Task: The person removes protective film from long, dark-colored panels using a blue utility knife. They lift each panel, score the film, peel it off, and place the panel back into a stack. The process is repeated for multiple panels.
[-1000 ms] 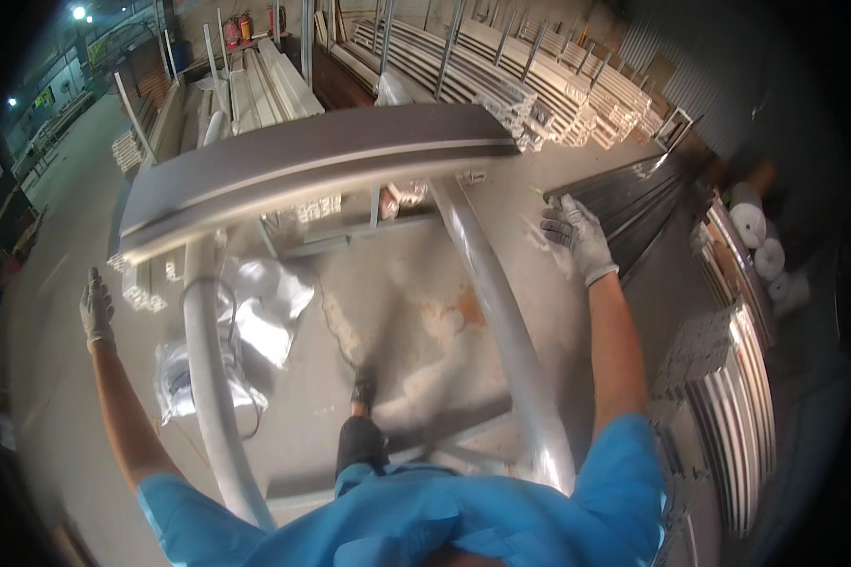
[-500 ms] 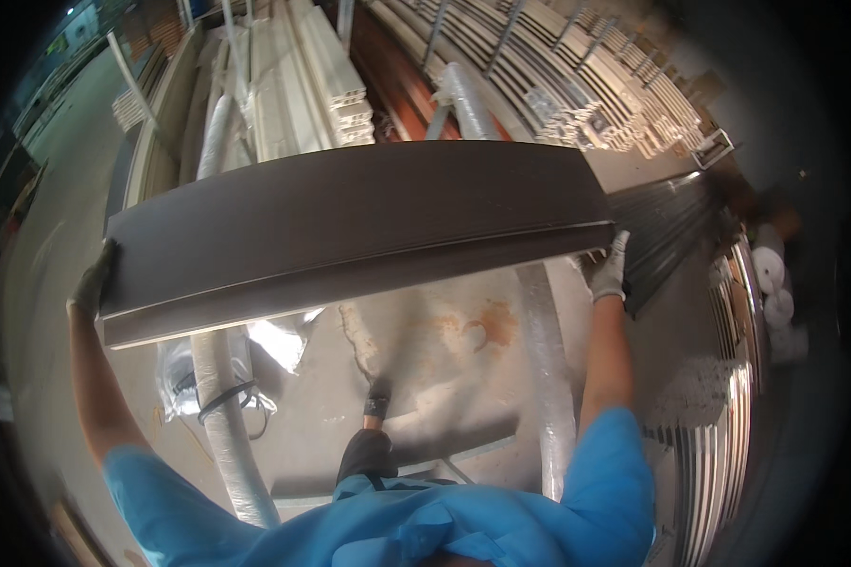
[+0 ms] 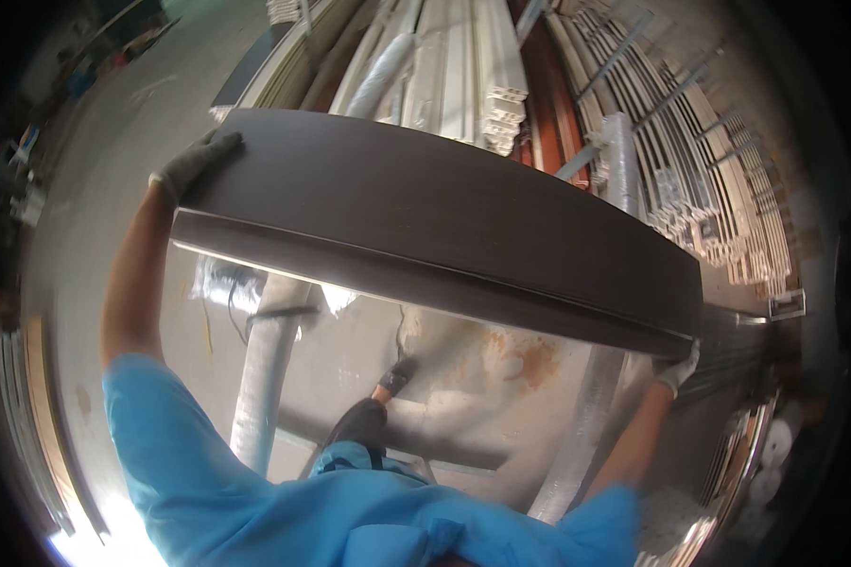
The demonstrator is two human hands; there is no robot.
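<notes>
A long dark brown panel with a stepped lip along its near edge spans the view in front of me, tilted down to the right. My left hand, in a grey-white work glove, is closed on the panel's left end, with fingertips over its top face. At the right end, my gloved right hand grips the near corner; the panel hides part of its fingers. Below the panel run two plastic-wrapped bars, the left bar with a dark strap around it and the right bar.
Pale long profiles lie stacked on the far side, with reddish-brown profiles beside them. A rack of many thin lengths fills the far right. White rolls stand at the right. My shoe is on the stained concrete floor.
The panel's left end has moved up and away, its right end down and nearer, so its slope has reversed. Both hands stay on it. The view has also turned.
</notes>
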